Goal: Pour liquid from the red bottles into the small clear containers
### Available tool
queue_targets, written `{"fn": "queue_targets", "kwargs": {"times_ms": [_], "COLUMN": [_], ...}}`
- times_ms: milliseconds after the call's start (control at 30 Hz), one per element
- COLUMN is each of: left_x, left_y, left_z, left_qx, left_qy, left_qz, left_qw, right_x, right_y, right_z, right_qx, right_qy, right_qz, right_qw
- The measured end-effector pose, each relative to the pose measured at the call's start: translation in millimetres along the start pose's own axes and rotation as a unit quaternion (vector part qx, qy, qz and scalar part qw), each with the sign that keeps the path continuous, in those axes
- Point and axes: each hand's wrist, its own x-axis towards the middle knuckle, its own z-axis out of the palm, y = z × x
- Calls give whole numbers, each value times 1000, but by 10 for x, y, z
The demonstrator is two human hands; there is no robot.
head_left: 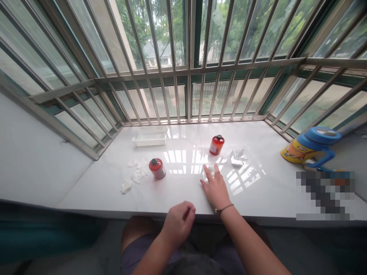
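Observation:
My right hand [217,188] reaches over the white counter with its fingers spread. Under and between its fingertips lies a small clear item [210,169], mostly covered, whose kind I cannot make out. My left hand [180,218] is curled closed at the counter's front edge; whatever it may hold is hidden. One red bottle with a black cap [216,145] stands just beyond my right hand. Another red bottle [157,169], also black-capped, stands to the left. A clear plastic piece [239,157] lies right of the farther bottle.
White crumpled scraps [138,175] lie left of the nearer bottle. A white perforated basket [150,137] sits near the window bars [200,95]. On the right rests a blue and yellow tumbler with a handle [309,147], beside a blurred-out patch. The counter [94,194] ends close to my legs.

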Motion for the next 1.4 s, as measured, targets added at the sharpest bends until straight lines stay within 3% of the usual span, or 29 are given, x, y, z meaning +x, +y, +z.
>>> {"fn": "queue_targets", "kwargs": {"times_ms": [100,167,267,367,467,567,667,767,933,1133,1400], "left_x": [-249,-269,-56,335,748,1064,1210,1194,1045,962,953], "left_y": [23,-16,-161,-393,-669,-918,-1030,-951,-617,-420,-453], "left_z": [218,197,-52,-417,-733,-889,-839,-626,-215,-40,24], "left_qx": [12,16,41,68,74,46,0,-27,-80,-102,-252], "left_qy": [-43,6,168,323,376,307,223,176,126,119,164], "left_qz": [40,37,2,-39,-102,-145,-114,-55,-12,-16,-118], "left_qw": [998,999,985,943,918,939,968,982,989,988,946], "right_x": [80,95,69,-7,-131,-284,-432,-534,-561,-536,-545], "right_y": [-283,-398,-445,-390,-281,-133,40,183,236,169,162], "right_z": [40,44,37,44,63,73,67,60,82,52,21], "right_qx": [9,10,2,-6,-7,-1,8,20,41,49,58], "right_qy": [-28,-43,-45,-34,-16,7,34,52,70,73,81], "right_qz": [-31,-39,-41,-46,-52,-54,-53,-44,-41,-38,-38], "right_qw": [999,998,998,998,999,999,998,997,996,995,994]}}
